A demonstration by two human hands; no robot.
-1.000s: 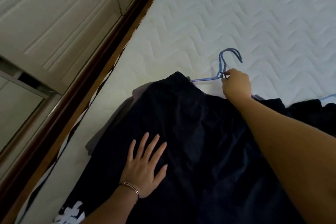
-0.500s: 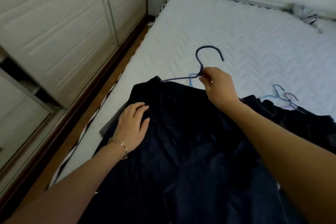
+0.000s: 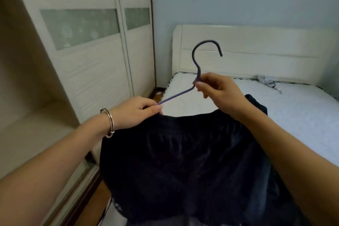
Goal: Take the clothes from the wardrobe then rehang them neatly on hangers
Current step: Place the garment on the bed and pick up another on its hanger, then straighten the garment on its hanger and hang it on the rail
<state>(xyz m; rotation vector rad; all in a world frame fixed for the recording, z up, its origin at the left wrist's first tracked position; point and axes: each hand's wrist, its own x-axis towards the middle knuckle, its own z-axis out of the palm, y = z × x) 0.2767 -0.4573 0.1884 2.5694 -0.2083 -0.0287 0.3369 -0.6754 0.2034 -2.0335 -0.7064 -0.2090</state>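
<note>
Beside the bed [image 3: 302, 115], your right hand [image 3: 218, 90] pinched the hanger [image 3: 197, 71] neck; left hand [image 3: 135, 112] fingers gripped its arm and the dark garment [image 3: 183, 161]. Next, probably the wardrobe [image 3: 91, 60] rail.

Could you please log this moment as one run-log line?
right hand: grips hanger neck | left hand: pinches hanger arm, dark garment | lifted

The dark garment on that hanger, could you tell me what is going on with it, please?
A person is holding up a purple hanger with a dark garment on it, in front of a bed and beside a wardrobe. The right hand pinches the hanger at the base of its hook, and the left hand, a bangle at its wrist, grips the hanger's arm at the garment's gathered top edge. The garment hangs clear of the bed, not yet on a rail.
</note>
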